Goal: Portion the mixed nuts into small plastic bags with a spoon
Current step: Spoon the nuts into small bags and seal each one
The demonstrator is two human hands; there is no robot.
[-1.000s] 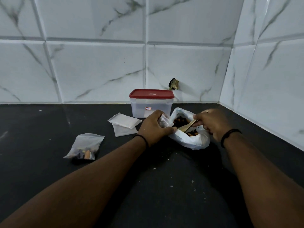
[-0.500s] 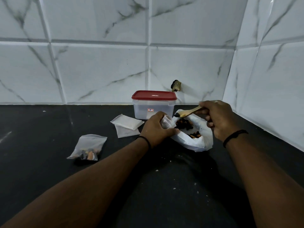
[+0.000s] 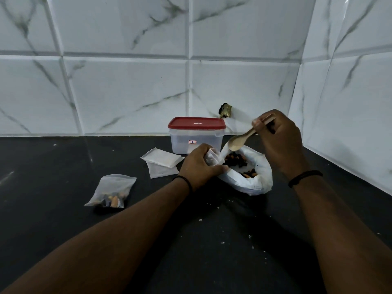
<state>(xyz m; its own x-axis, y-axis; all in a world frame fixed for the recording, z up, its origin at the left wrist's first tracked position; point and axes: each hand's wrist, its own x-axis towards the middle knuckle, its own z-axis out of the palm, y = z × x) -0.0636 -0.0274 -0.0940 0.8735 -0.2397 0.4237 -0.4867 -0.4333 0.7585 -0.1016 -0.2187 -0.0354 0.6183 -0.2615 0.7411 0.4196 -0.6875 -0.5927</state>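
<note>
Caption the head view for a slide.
Right hand tips a wooden spoon over the small bag held by the left hand, beside the open bag of nuts.

The tub (image 3: pixel 196 137) carries a small white sticker (image 3: pixel 192 142) with a red border on its front wall; its marks are too small to read. The red lid (image 3: pixel 196 123) bears a small embossed mark, illegible.
</note>
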